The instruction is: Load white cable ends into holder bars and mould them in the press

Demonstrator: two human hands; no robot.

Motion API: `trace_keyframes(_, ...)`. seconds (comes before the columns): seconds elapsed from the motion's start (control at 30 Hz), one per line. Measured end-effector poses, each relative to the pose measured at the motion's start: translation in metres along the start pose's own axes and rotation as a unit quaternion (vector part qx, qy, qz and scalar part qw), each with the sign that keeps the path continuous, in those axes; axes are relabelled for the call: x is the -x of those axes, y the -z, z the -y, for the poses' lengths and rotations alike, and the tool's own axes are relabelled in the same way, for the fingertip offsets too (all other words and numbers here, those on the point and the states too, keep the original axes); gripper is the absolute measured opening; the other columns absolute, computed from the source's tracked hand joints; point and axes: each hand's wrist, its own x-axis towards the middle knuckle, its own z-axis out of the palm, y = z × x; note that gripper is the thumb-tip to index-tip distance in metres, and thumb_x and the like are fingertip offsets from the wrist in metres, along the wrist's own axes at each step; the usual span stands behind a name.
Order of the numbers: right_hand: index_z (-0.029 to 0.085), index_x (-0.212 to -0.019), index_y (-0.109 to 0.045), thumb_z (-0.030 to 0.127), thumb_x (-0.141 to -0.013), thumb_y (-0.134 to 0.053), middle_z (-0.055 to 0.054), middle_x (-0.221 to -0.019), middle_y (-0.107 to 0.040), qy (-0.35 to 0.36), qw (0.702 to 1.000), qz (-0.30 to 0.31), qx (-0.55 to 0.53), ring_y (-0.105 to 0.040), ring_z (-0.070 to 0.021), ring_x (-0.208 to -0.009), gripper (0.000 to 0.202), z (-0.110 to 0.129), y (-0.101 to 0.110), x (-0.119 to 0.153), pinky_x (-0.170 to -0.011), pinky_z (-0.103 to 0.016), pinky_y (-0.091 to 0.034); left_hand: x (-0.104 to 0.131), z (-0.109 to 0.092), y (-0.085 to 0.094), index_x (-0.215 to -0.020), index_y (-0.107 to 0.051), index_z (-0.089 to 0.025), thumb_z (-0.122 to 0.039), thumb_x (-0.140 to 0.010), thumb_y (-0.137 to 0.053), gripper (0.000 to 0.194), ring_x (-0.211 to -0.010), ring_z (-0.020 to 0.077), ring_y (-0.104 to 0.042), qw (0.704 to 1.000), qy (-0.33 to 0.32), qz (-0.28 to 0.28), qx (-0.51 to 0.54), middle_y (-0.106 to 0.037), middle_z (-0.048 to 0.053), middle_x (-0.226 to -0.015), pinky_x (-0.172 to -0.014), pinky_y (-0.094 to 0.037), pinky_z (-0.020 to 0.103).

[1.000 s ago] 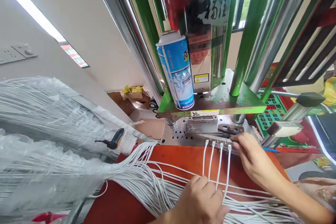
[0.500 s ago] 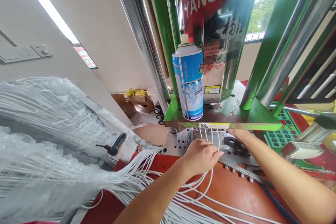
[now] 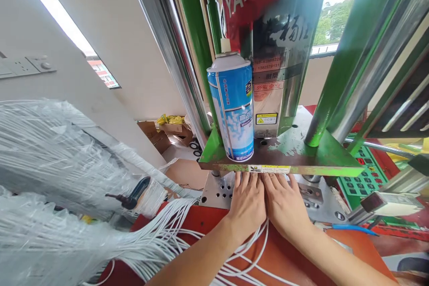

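Note:
My left hand (image 3: 247, 203) and my right hand (image 3: 284, 205) lie side by side, backs up, at the press bed (image 3: 219, 190). Their fingers stretch forward, slightly apart, under the green press plate (image 3: 321, 170); the fingertips and whatever they touch are hidden there. White cables (image 3: 263, 237) run from beneath both hands down over the red table. On the ledge of the plate, just above my left hand, stands a blue and white spray can (image 3: 234, 111) with a pale nozzle.
Wrapped cable bundles (image 3: 53, 174) fill the left side, with a dark-handled tool (image 3: 136, 194) beside them. Green and steel columns (image 3: 321, 111) flank the hands. At the right are a button panel (image 3: 363, 172) and a blue-handled tool (image 3: 351, 229). Cardboard boxes (image 3: 176, 132) stand behind.
My right hand has come in from the right to lie beside my left. My left hand has moved forward and its fingers are now under the plate. The dark part at the right is out of sight.

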Motion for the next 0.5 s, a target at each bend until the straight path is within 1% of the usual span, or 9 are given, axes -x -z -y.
trace_keyframes(0.1, 0.017, -0.139, -0.058, 0.016, -0.097, -0.044, -0.017, -0.129, -0.068, -0.027, 1.000, 0.005, 0.005, -0.057, -0.0368, -0.119, 0.044, 0.003, -0.006, -0.007, -0.109, -0.058, -0.034, -0.004, 0.004, -0.010, -0.147, -0.052, -0.012, -0.019, -0.096, -0.046, 0.051, -0.132, 0.0342, -0.054, 1.000, -0.009, -0.006, 0.003, -0.062, 0.017, -0.138, -0.118, -0.037, 0.057)
trace_keyframes(0.2, 0.016, -0.135, -0.060, 0.018, -0.098, -0.046, -0.018, -0.128, -0.067, -0.038, 0.999, -0.007, 0.002, -0.056, -0.0378, -0.118, 0.040, 0.002, -0.009, -0.016, -0.108, -0.059, -0.035, -0.009, 0.007, -0.018, -0.141, -0.056, -0.012, -0.018, -0.097, -0.046, 0.046, -0.127, 0.0326, -0.058, 0.999, -0.017, -0.018, 0.022, -0.065, 0.016, -0.133, -0.116, -0.040, 0.055)
trace_keyframes(0.27, 0.015, -0.135, -0.059, 0.017, -0.098, -0.045, -0.017, -0.130, -0.066, -0.033, 0.999, -0.016, -0.005, -0.055, -0.0365, -0.122, 0.039, 0.001, -0.008, -0.020, -0.111, -0.058, -0.034, -0.013, 0.009, -0.017, -0.138, -0.058, -0.012, -0.016, -0.097, -0.046, 0.044, -0.127, 0.0318, -0.058, 0.999, -0.014, -0.025, 0.040, -0.066, 0.016, -0.132, -0.116, -0.041, 0.054)
trace_keyframes(0.3, 0.015, -0.135, -0.058, 0.017, -0.100, -0.043, -0.016, -0.130, -0.067, -0.029, 0.999, -0.020, -0.010, -0.056, -0.0347, -0.122, 0.039, -0.001, -0.006, -0.020, -0.113, -0.057, -0.034, -0.015, 0.010, -0.014, -0.138, -0.058, -0.012, -0.015, -0.097, -0.046, 0.044, -0.128, 0.0309, -0.059, 0.998, -0.013, -0.025, 0.053, -0.066, 0.016, -0.132, -0.116, -0.041, 0.053)
trace_keyframes(0.33, 0.015, -0.136, -0.057, 0.018, -0.101, -0.041, -0.015, -0.130, -0.067, -0.024, 0.999, -0.024, -0.015, -0.057, -0.0330, -0.123, 0.039, -0.004, -0.002, -0.018, -0.113, -0.056, -0.034, -0.016, 0.012, -0.008, -0.140, -0.057, -0.013, -0.014, -0.097, -0.045, 0.044, -0.129, 0.0297, -0.058, 0.997, -0.011, -0.022, 0.068, -0.066, 0.016, -0.134, -0.117, -0.042, 0.052)
trace_keyframes(0.4, 0.015, -0.142, -0.052, 0.024, -0.104, -0.039, -0.015, -0.138, -0.064, -0.013, 0.999, -0.033, -0.022, -0.054, -0.0317, -0.130, 0.040, -0.012, 0.009, -0.004, -0.115, -0.055, -0.035, -0.010, 0.017, 0.012, -0.146, -0.051, -0.016, -0.015, -0.100, -0.043, 0.047, -0.135, 0.0276, -0.056, 0.995, -0.008, -0.019, 0.097, -0.063, 0.015, -0.141, -0.117, -0.044, 0.050)
trace_keyframes(0.43, 0.015, -0.146, -0.048, 0.028, -0.105, -0.039, -0.015, -0.145, -0.060, -0.008, 0.999, -0.037, -0.028, -0.050, -0.0322, -0.137, 0.044, -0.017, 0.015, 0.009, -0.117, -0.056, -0.034, -0.001, 0.020, 0.025, -0.150, -0.047, -0.017, -0.017, -0.102, -0.043, 0.048, -0.139, 0.0268, -0.054, 0.994, -0.008, -0.018, 0.109, -0.059, 0.015, -0.146, -0.117, -0.045, 0.049)
trace_keyframes(0.47, 0.017, -0.153, -0.042, 0.033, -0.105, -0.041, -0.014, -0.153, -0.053, -0.003, 0.999, -0.038, -0.037, -0.045, -0.0331, -0.143, 0.050, -0.022, 0.021, 0.029, -0.118, -0.058, -0.033, 0.014, 0.024, 0.039, -0.154, -0.043, -0.018, -0.021, -0.104, -0.042, 0.050, -0.143, 0.0263, -0.050, 0.993, -0.009, -0.015, 0.119, -0.055, 0.016, -0.151, -0.117, -0.046, 0.048)
trace_keyframes(0.5, 0.021, -0.159, -0.034, 0.037, -0.104, -0.044, -0.012, -0.160, -0.046, 0.003, 0.998, -0.039, -0.052, -0.039, -0.0337, -0.148, 0.058, -0.026, 0.027, 0.053, -0.119, -0.059, -0.033, 0.034, 0.029, 0.053, -0.157, -0.039, -0.019, -0.026, -0.105, -0.043, 0.052, -0.147, 0.0264, -0.046, 0.992, -0.010, -0.012, 0.124, -0.050, 0.017, -0.156, -0.116, -0.047, 0.047)
